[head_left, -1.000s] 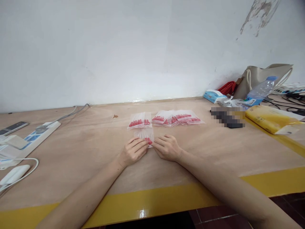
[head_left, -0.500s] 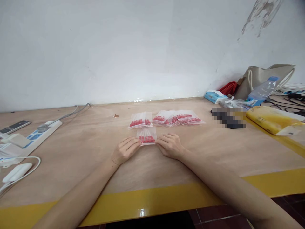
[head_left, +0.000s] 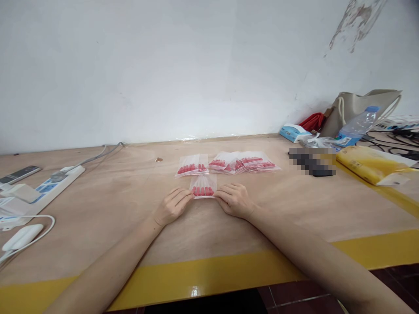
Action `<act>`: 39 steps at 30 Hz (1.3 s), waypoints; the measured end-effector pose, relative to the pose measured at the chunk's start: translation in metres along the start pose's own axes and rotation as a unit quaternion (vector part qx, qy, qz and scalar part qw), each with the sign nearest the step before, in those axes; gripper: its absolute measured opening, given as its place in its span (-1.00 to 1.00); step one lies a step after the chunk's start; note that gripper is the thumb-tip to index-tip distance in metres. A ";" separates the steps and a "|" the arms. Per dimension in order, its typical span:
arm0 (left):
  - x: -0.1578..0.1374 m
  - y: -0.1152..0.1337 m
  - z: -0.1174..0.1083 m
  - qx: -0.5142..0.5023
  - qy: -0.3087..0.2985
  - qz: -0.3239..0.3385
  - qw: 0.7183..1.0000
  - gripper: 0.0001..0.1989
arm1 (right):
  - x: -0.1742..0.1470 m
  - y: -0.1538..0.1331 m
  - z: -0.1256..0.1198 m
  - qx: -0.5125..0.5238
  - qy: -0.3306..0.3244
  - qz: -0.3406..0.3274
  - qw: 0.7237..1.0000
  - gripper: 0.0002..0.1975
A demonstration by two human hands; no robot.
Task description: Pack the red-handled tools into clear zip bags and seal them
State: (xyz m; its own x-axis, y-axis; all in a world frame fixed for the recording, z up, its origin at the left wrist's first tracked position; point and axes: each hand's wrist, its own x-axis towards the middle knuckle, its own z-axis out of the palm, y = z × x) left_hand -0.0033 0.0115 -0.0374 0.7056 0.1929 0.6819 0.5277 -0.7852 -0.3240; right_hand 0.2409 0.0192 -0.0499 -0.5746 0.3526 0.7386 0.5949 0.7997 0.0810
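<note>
A small clear plastic bag (head_left: 203, 182) with several red pieces in a row lies flat on the table in front of me. My left hand (head_left: 175, 204) pinches its near left corner. At the near right corner, the fingers of my right hand (head_left: 234, 199) are closed on the same bag. Just beyond it lies another bag of red pieces (head_left: 192, 165). To that one's right, several more filled bags (head_left: 244, 162) overlap in a spread pile. What exactly the red pieces are is too small to tell.
On the left lie a power strip (head_left: 46, 189) with plugs and cables, and a phone-like device (head_left: 20, 174). Toward the right are a pixelated dark object (head_left: 322, 171), a yellow packet (head_left: 369, 163), a plastic bottle (head_left: 360, 124), a blue box (head_left: 294, 132) and a grey bag (head_left: 343, 109).
The bag between my hands has shifted very slightly to the right. Both hands keep their grip on its corners, and the view has moved a little.
</note>
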 end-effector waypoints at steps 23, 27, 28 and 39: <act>0.012 -0.060 -0.093 -0.114 -0.162 -0.272 0.942 -0.77 | 0.025 0.040 0.009 -0.067 -0.033 0.198 0.977 -0.81; -0.006 -0.092 -0.065 -0.001 -0.031 -0.375 0.927 -0.75 | 0.038 0.052 0.026 -0.086 -0.092 0.226 0.966 -0.65; -0.011 -0.095 -0.050 0.026 -0.007 -0.376 0.926 -0.75 | 0.040 0.053 0.029 -0.085 -0.110 0.233 0.963 -0.64; -0.005 -0.082 0.010 -0.029 -0.208 -0.281 0.936 -0.59 | 0.011 0.069 0.029 -0.070 -0.132 0.233 0.961 -0.69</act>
State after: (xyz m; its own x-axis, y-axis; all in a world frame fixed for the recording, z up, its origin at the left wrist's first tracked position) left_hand -0.0456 0.0810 -0.0207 0.4529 0.7887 0.4158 0.8534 -0.5185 0.0539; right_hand 0.2598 0.0922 -0.0556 -0.3388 0.7819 0.5234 0.8816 0.4581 -0.1138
